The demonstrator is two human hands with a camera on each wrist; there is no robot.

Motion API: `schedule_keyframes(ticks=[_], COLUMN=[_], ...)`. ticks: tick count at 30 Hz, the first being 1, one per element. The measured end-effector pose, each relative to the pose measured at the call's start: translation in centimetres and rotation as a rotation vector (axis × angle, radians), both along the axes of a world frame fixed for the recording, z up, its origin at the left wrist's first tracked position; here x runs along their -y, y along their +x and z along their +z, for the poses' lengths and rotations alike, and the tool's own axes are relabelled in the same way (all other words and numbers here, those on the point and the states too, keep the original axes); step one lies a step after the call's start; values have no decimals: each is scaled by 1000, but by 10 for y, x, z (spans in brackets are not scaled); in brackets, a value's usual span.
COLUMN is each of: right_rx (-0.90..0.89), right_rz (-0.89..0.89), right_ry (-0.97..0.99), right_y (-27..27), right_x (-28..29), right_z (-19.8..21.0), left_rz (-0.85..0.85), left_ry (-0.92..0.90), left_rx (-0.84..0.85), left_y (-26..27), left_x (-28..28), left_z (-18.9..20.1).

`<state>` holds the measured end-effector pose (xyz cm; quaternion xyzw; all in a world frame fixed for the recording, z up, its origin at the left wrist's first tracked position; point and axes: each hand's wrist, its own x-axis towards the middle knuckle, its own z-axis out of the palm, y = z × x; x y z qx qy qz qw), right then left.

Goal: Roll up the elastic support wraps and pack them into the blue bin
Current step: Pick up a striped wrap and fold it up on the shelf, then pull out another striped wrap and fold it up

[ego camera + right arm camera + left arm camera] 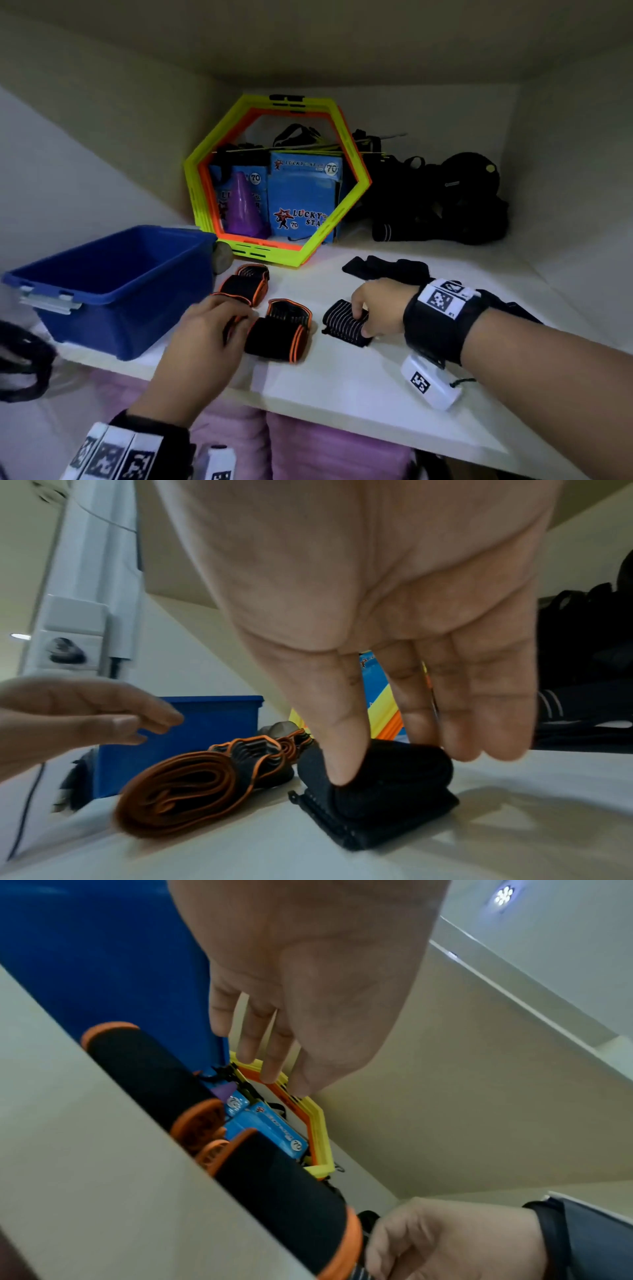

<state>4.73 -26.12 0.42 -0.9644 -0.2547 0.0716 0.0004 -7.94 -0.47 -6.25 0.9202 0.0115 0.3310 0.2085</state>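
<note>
The blue bin (113, 281) stands at the left of the white shelf (359, 383), and what shows of its inside holds nothing. Two rolled black wraps with orange trim (246, 284) (281, 332) lie beside it. My left hand (236, 317) hovers over them with relaxed fingers (267, 1066), holding nothing. My right hand (359, 318) pinches a rolled black striped wrap (342, 323) on the shelf. In the right wrist view the thumb and fingers (479, 723) clamp that roll (387, 796). Another black wrap (387, 269) lies unrolled behind the right hand.
Yellow and orange hexagon rings (349, 144) lean against the back wall, with blue packets (301, 198) and a purple cone (245, 209) behind them. Dark gear (445, 202) fills the back right corner. A grey round object (222, 257) sits by the bin. Purple items (329, 448) lie below the shelf.
</note>
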Motion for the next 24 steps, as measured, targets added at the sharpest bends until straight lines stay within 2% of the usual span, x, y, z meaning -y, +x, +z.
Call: schedule_keyframes(ticks=[5,13,20,24], right_rx=[35,32,22,42], right_rz=[-18,41,91,122], right_ry=[12,83,145,184], right_y=[42,64,62,59], right_x=[-44,-95,-103,-90], right_z=[0,-3,-9,-4], left_rz=[72,27,-10,-28], left_ry=[38,41,61,86], left_rx=[-129,-147,-109,-156], left_y=[19,27,29,32], left_x=[-37,-50,-53,-58], left_z=[-14,-22,-26,-20])
